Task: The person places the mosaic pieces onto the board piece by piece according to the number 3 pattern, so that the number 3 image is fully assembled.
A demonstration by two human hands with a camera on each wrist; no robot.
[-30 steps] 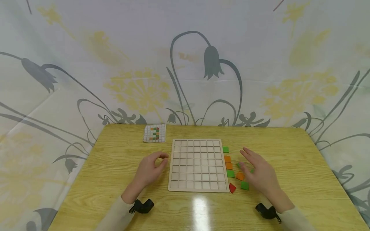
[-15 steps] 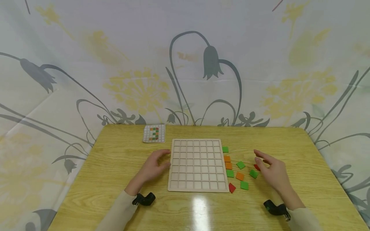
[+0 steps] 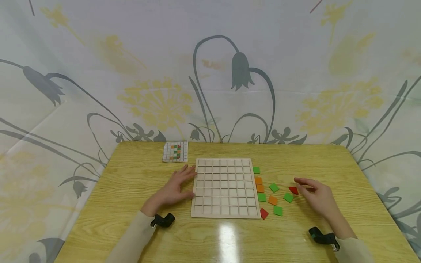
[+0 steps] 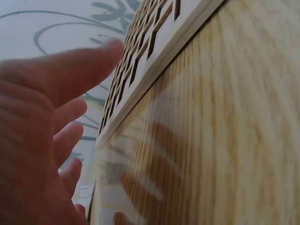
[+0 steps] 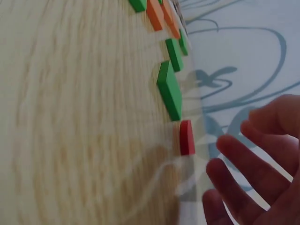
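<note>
A pale wooden grid board [image 3: 226,188] lies flat on the table, its square cells bare. At its left edge is my left hand [image 3: 172,188], fingers spread with the tips at or just over the frame; contact is unclear. In the left wrist view the thumb [image 4: 89,70] points towards the board's side. My right hand [image 3: 319,199] hovers with loosely bent fingers and holds nothing, just right of a red rounded tile [image 3: 294,190]. A green square tile [image 3: 288,198] lies beside that red one. The right wrist view shows the red tile [image 5: 187,137] apart from the fingertips.
Along the board's right edge lie green and orange tiles [image 3: 260,188]. Loose tiles nearby include an orange tile [image 3: 273,200], green tiles [image 3: 277,211] and another red tile [image 3: 264,213]. A printed pattern card [image 3: 175,152] lies behind the board, at left. Patterned cloth [image 3: 210,91] hangs behind the table.
My right hand has moved right, off the loose tiles, uncovering the red and green ones. The left hand has shifted to the board's left edge and its fingers have spread.
</note>
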